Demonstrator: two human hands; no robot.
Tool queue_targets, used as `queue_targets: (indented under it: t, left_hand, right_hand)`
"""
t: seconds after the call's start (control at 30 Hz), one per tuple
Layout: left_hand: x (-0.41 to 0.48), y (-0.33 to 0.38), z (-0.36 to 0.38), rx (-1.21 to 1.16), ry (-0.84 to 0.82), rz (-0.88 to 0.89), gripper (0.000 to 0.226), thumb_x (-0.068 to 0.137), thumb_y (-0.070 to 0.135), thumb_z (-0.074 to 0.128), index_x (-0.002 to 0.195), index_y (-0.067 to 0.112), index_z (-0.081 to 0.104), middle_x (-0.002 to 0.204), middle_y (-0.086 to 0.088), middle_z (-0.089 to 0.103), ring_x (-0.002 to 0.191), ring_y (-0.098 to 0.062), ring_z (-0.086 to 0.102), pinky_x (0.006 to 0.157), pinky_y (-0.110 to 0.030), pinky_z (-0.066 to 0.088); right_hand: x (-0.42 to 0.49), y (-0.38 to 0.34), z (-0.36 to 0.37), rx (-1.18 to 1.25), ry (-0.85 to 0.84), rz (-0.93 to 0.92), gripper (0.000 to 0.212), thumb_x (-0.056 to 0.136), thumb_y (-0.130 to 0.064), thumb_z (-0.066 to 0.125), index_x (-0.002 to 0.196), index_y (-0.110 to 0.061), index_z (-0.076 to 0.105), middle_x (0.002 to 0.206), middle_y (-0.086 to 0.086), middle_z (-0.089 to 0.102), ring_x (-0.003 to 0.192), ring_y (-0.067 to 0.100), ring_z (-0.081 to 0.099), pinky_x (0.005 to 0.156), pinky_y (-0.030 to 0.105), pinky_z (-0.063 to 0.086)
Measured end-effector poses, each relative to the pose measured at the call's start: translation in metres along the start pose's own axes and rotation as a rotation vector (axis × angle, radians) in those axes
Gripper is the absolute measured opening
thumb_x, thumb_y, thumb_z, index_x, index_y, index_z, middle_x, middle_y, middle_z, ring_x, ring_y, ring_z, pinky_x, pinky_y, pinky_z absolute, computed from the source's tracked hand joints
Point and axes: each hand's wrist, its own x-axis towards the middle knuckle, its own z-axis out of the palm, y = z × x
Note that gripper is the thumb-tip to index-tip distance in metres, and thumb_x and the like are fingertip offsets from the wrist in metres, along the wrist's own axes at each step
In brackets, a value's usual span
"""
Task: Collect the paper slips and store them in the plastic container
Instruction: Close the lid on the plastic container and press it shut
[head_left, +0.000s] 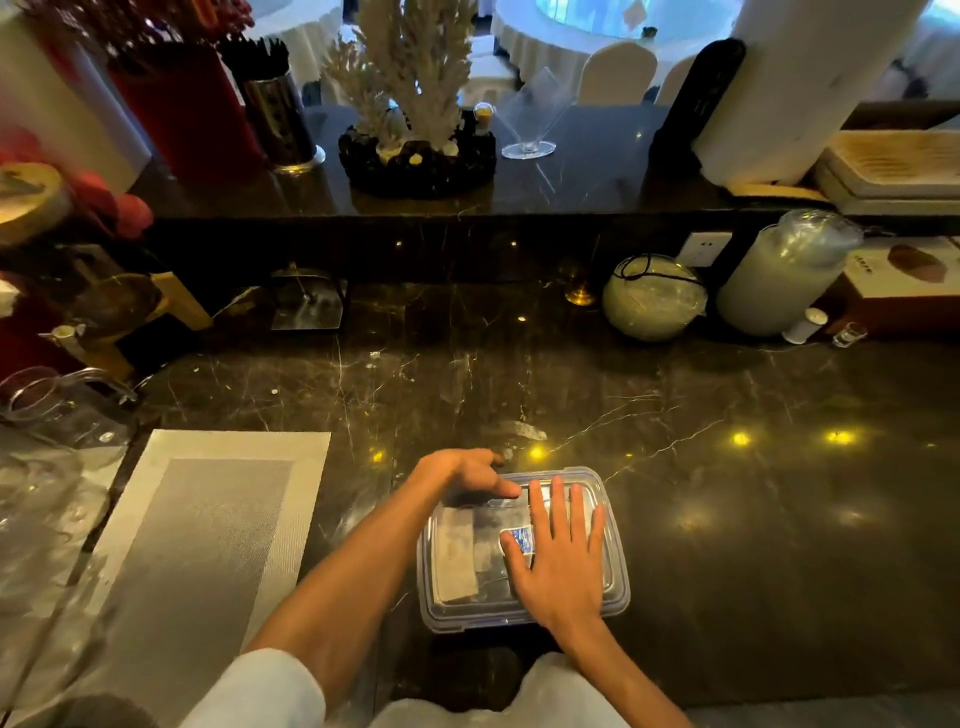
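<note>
I see the dark marble counter (727, 519), with a woven placemat (208, 519) at left. The plastic container (615, 587) sits near the front edge, lid on, directly under both hands. Right hand (563, 561) lies flat and open on the lid, fingers spread. Left hand (467, 470) rests at the far-left corner, fingers loosely curled, gripping nothing. Paper slips (457, 558) show through the lid, inside.

Clear plastic container (615, 582), seemingly blue-printed slip (521, 540), dark veined counter (727, 519).
</note>
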Motion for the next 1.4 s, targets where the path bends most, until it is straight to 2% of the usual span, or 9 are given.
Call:
queue_targets:
  t: [0.13, 0.23, 0.4, 0.8, 1.03, 1.17, 1.27, 1.33, 1.4]
  left_hand:
    - [0.003, -0.007, 0.007, -0.003, 0.061, 0.091, 0.074, 0.086, 0.039, 0.068, 0.149, 0.018, 0.036, 0.147, -0.007, 0.047, 0.125, -0.020, 0.049, 0.107, -0.037, 0.041]
    - [0.003, -0.011, 0.012, 0.204, 0.208, 0.162, 0.070, 0.086, 0.050, 0.062, 0.148, 0.031, 0.036, 0.141, -0.008, 0.043, 0.131, -0.028, 0.037, 0.112, -0.051, 0.031]
    - [-0.001, -0.014, 0.023, 0.237, 0.368, 0.232, 0.052, 0.088, 0.050, 0.059, 0.137, 0.047, 0.046, 0.131, -0.003, 0.046, 0.125, -0.026, 0.036, 0.105, -0.048, 0.025]
    - [-0.007, -0.013, 0.035, 0.177, 0.530, 0.285, 0.043, 0.089, 0.044, 0.062, 0.131, 0.042, 0.057, 0.108, 0.002, 0.044, 0.115, -0.022, 0.040, 0.095, -0.037, 0.027]
    - [-0.009, -0.008, 0.042, 0.183, 0.590, 0.296, 0.038, 0.092, 0.038, 0.062, 0.130, 0.037, 0.061, 0.104, 0.002, 0.044, 0.109, -0.021, 0.040, 0.093, -0.035, 0.030]
    - [-0.012, -0.011, 0.045, 0.228, 0.622, 0.300, 0.039, 0.094, 0.040, 0.058, 0.133, 0.040, 0.058, 0.105, 0.001, 0.046, 0.107, -0.020, 0.042, 0.088, -0.032, 0.029]
    - [-0.014, -0.013, 0.043, 0.235, 0.606, 0.318, 0.040, 0.094, 0.041, 0.057, 0.133, 0.041, 0.056, 0.108, -0.001, 0.048, 0.108, -0.021, 0.043, 0.089, -0.033, 0.029]
    - [-0.014, -0.013, 0.043, 0.241, 0.603, 0.326, 0.040, 0.094, 0.041, 0.056, 0.133, 0.041, 0.056, 0.110, -0.002, 0.049, 0.109, -0.022, 0.044, 0.091, -0.035, 0.031]
    - [-0.013, -0.015, 0.043, 0.242, 0.611, 0.329, 0.040, 0.094, 0.041, 0.057, 0.133, 0.040, 0.056, 0.110, -0.002, 0.050, 0.109, -0.022, 0.044, 0.091, -0.035, 0.032]
  right_hand:
    - [-0.001, 0.000, -0.001, -0.003, -0.014, 0.017, 0.080, 0.087, -0.075, 0.005, 0.154, -0.034, -0.010, 0.166, 0.002, 0.007, 0.153, 0.029, 0.008, 0.123, 0.054, -0.002]
    - [-0.001, 0.002, -0.001, 0.001, 0.002, 0.005, 0.080, 0.088, -0.075, 0.008, 0.154, -0.034, -0.010, 0.166, 0.003, 0.009, 0.152, 0.029, 0.010, 0.123, 0.054, 0.000]
    - [0.001, 0.000, -0.002, -0.021, 0.017, -0.014, 0.080, 0.090, -0.073, 0.015, 0.157, -0.030, 0.001, 0.165, 0.004, 0.014, 0.152, 0.030, 0.013, 0.122, 0.056, 0.003]
    - [0.000, -0.001, -0.001, -0.039, 0.020, -0.017, 0.079, 0.092, -0.071, 0.018, 0.157, -0.031, -0.001, 0.166, 0.004, 0.009, 0.152, 0.030, 0.009, 0.122, 0.055, 0.000]
    - [0.000, 0.000, 0.001, -0.019, 0.038, -0.018, 0.078, 0.092, -0.071, 0.021, 0.156, -0.031, 0.002, 0.164, 0.005, 0.016, 0.151, 0.032, 0.018, 0.122, 0.057, 0.005]
    - [0.000, 0.002, -0.003, -0.022, 0.002, -0.030, 0.077, 0.092, -0.070, 0.016, 0.156, -0.030, 0.002, 0.165, 0.004, 0.010, 0.152, 0.030, 0.009, 0.122, 0.054, -0.001]
    - [-0.006, 0.010, -0.007, 0.131, 0.016, -0.155, 0.069, 0.097, -0.062, 0.024, 0.157, -0.030, 0.011, 0.163, -0.007, 0.008, 0.153, 0.018, 0.002, 0.123, 0.053, 0.004]
    - [-0.023, 0.021, -0.005, 0.216, 0.067, -0.319, 0.063, 0.099, -0.056, 0.038, 0.153, -0.024, 0.029, 0.160, -0.008, 0.022, 0.152, 0.011, 0.013, 0.122, 0.049, 0.019]
    - [-0.048, 0.038, 0.007, 0.093, 0.107, -0.496, 0.068, 0.095, -0.058, 0.049, 0.150, -0.022, 0.037, 0.158, -0.003, 0.033, 0.150, 0.015, 0.020, 0.120, 0.047, 0.024]
